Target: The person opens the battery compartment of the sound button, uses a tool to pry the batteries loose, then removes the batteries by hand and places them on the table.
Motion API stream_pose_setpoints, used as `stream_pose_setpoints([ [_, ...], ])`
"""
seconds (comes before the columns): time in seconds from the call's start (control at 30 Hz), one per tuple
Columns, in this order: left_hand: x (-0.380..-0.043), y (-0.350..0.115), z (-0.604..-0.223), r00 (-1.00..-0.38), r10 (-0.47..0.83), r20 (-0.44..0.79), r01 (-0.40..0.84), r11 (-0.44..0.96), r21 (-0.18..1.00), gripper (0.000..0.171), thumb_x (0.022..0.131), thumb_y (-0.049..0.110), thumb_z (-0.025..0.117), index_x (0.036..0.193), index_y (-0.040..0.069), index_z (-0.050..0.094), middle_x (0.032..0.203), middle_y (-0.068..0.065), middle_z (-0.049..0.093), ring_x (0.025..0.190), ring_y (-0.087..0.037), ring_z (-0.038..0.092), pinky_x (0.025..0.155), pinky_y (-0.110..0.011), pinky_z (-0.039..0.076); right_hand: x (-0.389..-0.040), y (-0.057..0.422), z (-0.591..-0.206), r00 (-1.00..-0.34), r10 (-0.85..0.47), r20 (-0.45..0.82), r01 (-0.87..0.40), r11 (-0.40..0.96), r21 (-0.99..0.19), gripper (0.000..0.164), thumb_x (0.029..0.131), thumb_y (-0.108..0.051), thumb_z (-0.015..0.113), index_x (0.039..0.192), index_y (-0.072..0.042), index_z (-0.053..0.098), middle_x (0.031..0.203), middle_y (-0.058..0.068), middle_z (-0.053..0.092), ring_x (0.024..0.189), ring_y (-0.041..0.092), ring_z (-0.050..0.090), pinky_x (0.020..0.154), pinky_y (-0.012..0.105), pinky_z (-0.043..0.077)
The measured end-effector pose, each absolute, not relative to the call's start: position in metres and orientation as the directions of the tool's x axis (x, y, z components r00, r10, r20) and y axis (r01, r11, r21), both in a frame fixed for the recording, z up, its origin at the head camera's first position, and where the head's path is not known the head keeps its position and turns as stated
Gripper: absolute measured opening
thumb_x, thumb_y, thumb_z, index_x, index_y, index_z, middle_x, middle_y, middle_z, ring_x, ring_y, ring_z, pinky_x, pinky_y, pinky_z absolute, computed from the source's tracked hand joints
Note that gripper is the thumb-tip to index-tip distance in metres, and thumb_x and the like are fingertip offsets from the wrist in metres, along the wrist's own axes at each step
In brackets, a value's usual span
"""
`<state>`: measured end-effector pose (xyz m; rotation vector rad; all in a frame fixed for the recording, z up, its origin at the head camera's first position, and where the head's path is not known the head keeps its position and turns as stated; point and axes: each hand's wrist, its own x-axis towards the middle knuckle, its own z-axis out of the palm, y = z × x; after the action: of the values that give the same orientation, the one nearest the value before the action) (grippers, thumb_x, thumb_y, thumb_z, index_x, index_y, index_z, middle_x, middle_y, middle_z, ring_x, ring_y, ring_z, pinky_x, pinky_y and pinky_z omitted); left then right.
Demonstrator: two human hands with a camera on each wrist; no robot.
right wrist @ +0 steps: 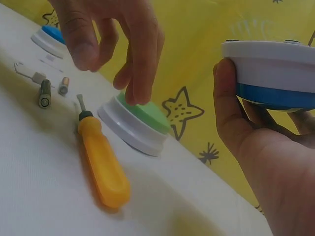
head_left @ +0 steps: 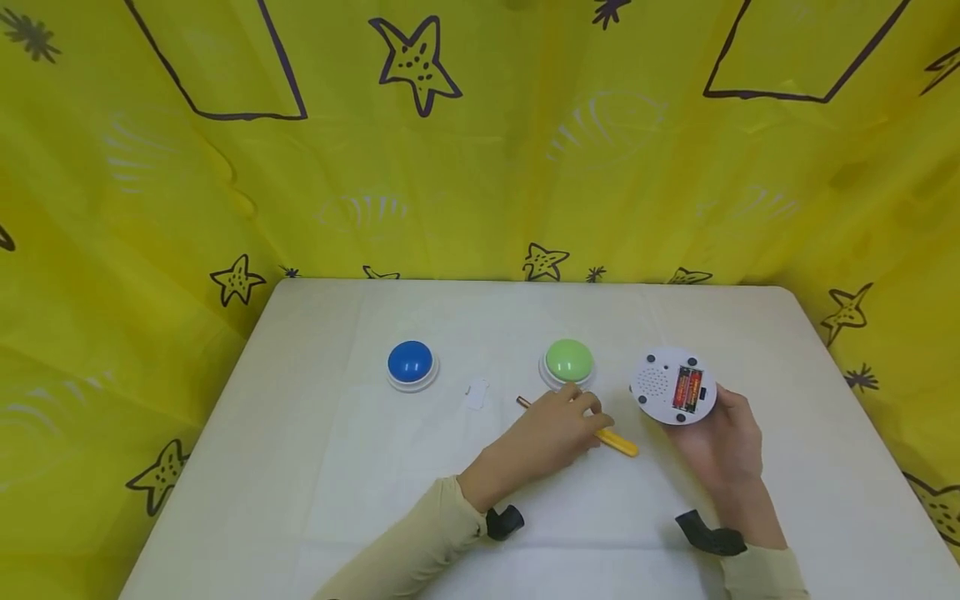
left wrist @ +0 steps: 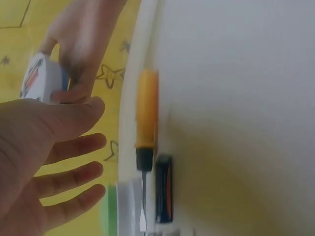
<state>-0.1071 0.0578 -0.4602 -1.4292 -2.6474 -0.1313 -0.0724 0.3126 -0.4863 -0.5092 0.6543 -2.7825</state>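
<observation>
Turned underside up, a round white push button with a blue dome (right wrist: 275, 96) is held in my right hand (head_left: 723, 437). Its base (head_left: 654, 385) shows small dark feet, speaker holes and an uncovered battery bay with red-and-black batteries (head_left: 687, 388). My left hand (head_left: 555, 429) hovers over the table, fingers loosely bent and holding nothing. Below it lies a flat-blade screwdriver with a yellow-orange handle (right wrist: 106, 169), partly hidden in the head view. Just beyond the left fingers stands a green-domed button (head_left: 568, 360). Beside the screwdriver tip lies a dark battery (left wrist: 164, 189).
Farther left on the white table (head_left: 360, 500) stands another blue-domed button (head_left: 410, 362). A small white cover piece (head_left: 476, 393) lies between the two standing buttons. Near it, a second loose battery (right wrist: 64, 85) shows. A yellow patterned curtain (head_left: 480, 167) surrounds the table's back and sides.
</observation>
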Motion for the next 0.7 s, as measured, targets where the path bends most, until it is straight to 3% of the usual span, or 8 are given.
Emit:
stream_pose_setpoints([
  [0.2, -0.102, 0.080, -0.467, -0.502, 0.860, 0.086, 0.859, 0.508, -0.061, 0.035, 0.099, 0.040, 0.070, 0.134, 0.033, 0.068, 0.130, 0.010, 0.067, 0.116, -0.012, 0.059, 0.084, -0.021, 0.053, -0.072, 0.317, -0.489, -0.906, -0.295, 0.304, 0.163, -0.904, -0.395, 0.071, 0.107, -0.031, -0.009, 0.163, -0.010, 0.031, 0.164, 0.010, 0.042, 0.147, 0.032, 0.049, 0.119, 0.048, 0.044],
  [0.7, -0.100, 0.096, -0.483, -0.487, 0.868, 0.091, 0.849, 0.496, -0.183, 0.021, 0.107, 0.033, 0.056, 0.123, 0.035, 0.070, 0.112, 0.012, 0.065, 0.100, -0.009, 0.058, 0.077, -0.020, 0.046, -0.073, 0.321, -0.491, -0.902, -0.288, 0.321, 0.153, -0.910, -0.386, 0.072, 0.106, -0.031, -0.010, 0.163, -0.010, 0.029, 0.165, 0.012, 0.041, 0.149, 0.034, 0.048, 0.120, 0.049, 0.044],
])
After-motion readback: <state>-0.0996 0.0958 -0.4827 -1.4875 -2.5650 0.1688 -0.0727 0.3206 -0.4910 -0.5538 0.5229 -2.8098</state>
